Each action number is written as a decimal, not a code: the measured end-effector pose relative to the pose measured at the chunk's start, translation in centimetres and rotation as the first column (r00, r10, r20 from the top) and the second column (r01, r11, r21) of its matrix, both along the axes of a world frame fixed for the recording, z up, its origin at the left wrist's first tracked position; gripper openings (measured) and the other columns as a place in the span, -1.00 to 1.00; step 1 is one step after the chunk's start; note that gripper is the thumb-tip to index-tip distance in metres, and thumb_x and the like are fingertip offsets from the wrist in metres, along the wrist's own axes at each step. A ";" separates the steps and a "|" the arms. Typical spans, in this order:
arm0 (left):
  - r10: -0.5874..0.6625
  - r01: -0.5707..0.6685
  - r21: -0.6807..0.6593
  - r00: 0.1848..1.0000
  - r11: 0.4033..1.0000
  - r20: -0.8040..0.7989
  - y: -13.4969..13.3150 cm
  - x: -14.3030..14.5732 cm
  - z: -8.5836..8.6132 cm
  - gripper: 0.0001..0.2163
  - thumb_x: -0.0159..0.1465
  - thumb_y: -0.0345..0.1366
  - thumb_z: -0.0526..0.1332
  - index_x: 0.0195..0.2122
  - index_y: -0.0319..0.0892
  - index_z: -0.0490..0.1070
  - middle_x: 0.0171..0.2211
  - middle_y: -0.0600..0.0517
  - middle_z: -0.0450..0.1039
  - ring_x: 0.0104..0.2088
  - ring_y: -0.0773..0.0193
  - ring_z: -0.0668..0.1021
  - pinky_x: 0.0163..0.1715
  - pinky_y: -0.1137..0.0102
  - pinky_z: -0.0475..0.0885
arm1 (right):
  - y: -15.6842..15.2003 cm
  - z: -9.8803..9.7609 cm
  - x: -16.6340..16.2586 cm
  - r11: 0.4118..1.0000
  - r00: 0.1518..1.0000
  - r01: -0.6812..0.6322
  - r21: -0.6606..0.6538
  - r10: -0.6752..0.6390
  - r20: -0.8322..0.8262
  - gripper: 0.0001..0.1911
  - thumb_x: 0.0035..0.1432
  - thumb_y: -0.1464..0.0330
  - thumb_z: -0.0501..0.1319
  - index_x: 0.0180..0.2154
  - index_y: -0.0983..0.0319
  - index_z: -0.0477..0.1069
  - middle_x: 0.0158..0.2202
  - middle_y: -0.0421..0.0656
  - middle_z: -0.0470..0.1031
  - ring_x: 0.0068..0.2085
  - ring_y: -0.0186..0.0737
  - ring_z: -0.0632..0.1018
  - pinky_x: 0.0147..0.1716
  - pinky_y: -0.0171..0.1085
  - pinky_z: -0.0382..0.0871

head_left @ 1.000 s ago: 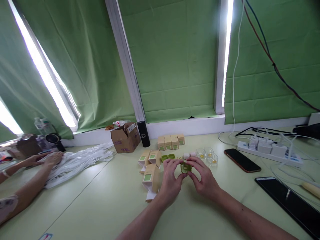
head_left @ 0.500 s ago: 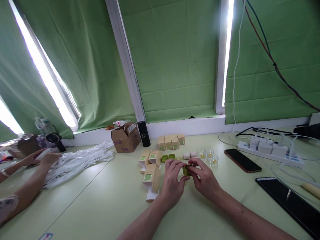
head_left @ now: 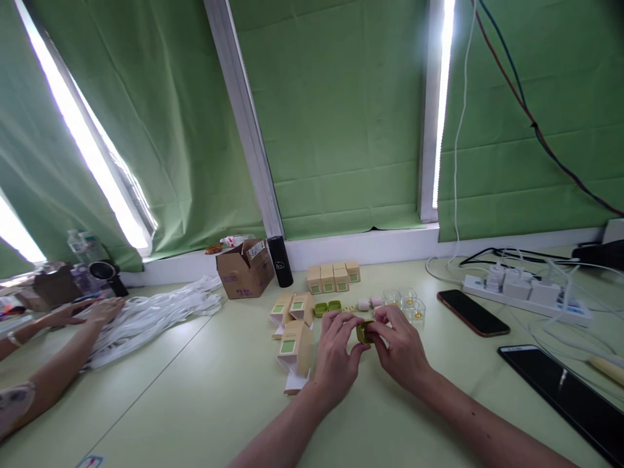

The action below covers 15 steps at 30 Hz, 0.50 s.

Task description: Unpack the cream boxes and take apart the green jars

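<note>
The pale green table spreads beneath both hands. The left hand and right hand have bent fingers, pinching one green piece between their fingertips, above the table. Just left of the left hand, three kraft boxes stand with flaps out, so they seem unfinished. Well beyond the left hand, a row of closed boxes appears done. Beyond the right hand sit the clear cups with yellow centres; just beyond the left hand lie the green trays. Past the fingertips are the white cylinders and, smallest, the yellow bits. All these lie loose, outside the boxes, while the held piece looks midway through handling
</note>
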State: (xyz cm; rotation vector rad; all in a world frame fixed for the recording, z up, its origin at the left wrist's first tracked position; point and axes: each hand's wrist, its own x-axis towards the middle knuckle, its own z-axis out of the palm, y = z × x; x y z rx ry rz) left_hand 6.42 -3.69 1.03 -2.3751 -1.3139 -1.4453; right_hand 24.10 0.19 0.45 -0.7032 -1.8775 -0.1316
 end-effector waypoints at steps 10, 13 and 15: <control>0.024 -0.024 0.003 0.999 1.000 0.038 0.1 0.0 0.1 -0.60 0.26 -0.49 0.36 0.11 -0.07 0.46 0.03 -0.11 0.52 0.10 -0.06 0.44 0.10 -0.05 0.47 | -0.2 0.4 0.1 0.998 1.000 -0.016 0.058 0.016 0.008 -0.76 0.35 0.51 0.13 -0.32 0.18 0.52 -0.28 -0.09 0.36 -0.23 -0.12 0.42 -0.29 -0.18 0.36; 0.033 -0.034 0.012 0.998 0.999 0.051 0.2 0.0 0.0 -0.59 0.26 -0.49 0.35 0.11 -0.06 0.46 0.03 -0.11 0.53 0.11 -0.06 0.44 0.09 -0.03 0.48 | -0.3 0.5 0.1 0.996 1.000 -0.018 0.087 0.017 0.020 -0.76 0.35 0.51 0.13 -0.32 0.18 0.51 -0.29 -0.09 0.37 -0.24 -0.11 0.41 -0.29 -0.18 0.36; 0.038 -0.039 0.012 0.998 0.999 0.054 0.2 0.0 0.0 -0.59 0.26 -0.48 0.35 0.12 -0.06 0.46 0.03 -0.11 0.53 0.11 -0.06 0.45 0.09 -0.04 0.48 | -0.3 0.5 0.1 0.995 0.999 -0.024 0.096 0.021 0.024 -0.76 0.35 0.51 0.13 -0.32 0.18 0.51 -0.29 -0.09 0.38 -0.25 -0.11 0.41 -0.29 -0.17 0.36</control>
